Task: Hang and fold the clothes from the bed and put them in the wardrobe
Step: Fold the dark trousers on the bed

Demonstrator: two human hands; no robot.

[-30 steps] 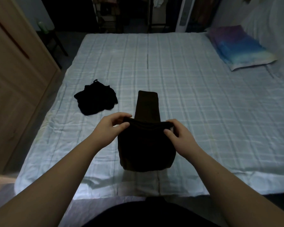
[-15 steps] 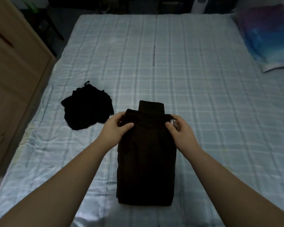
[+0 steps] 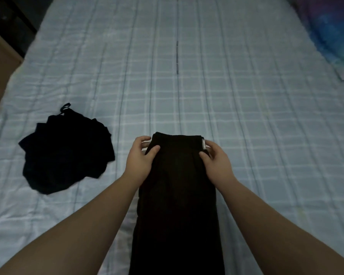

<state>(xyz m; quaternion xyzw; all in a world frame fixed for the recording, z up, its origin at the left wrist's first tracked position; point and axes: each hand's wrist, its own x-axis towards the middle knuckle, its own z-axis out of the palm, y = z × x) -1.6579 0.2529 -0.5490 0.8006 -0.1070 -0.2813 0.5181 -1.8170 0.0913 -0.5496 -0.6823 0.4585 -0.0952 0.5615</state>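
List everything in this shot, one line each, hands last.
trousers: 1, dark, folded long on the bed's near middle
black garment: 1, black, crumpled, left of the trousers, apart from them
bed: 1, pale blue checked sheet
pillow: 1, blue and purple, far right
wardrobe: 1, light wood, left edge
left hand: pinches the trousers' far left corner
right hand: pinches the far right corner by a white tag

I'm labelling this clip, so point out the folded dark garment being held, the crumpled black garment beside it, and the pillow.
Folded dark garment (image 3: 177, 195), head view, middle of its top layer.
Crumpled black garment (image 3: 66, 151), head view, centre of the heap.
Pillow (image 3: 332, 26), head view, blue and purple cover near its corner.
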